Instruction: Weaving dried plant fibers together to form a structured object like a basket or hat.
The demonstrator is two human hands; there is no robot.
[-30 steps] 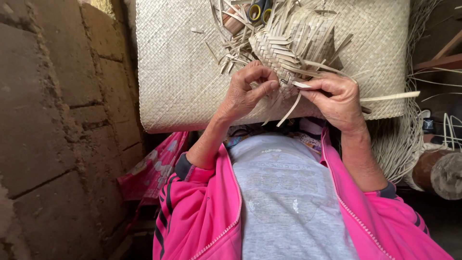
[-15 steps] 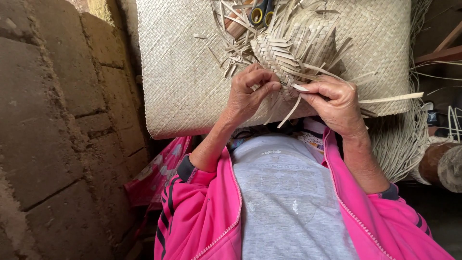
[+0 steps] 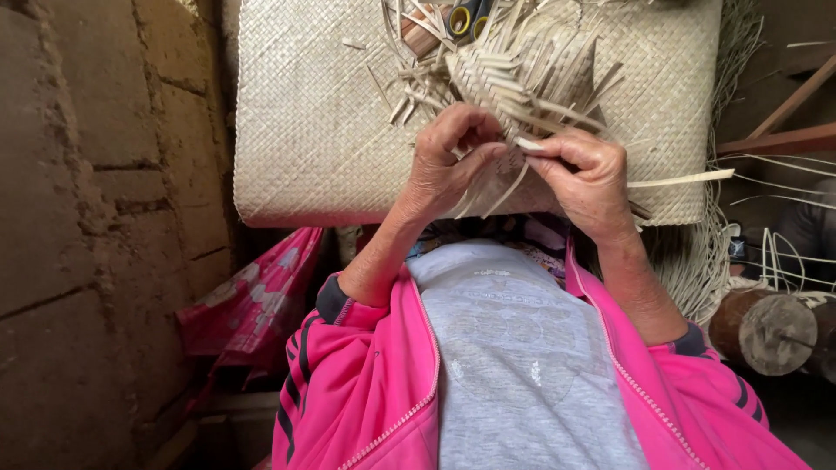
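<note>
Soft daylight, dim right edge, sharp focus

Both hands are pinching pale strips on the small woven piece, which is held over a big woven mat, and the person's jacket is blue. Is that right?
Not quite. The head view shows the jacket is bright pink, not blue. The rest holds: the left hand and right hand pinch pale strips on the small woven piece over the big woven mat.

head-worn camera, 1 view, looking steeply down, close over lap
</note>
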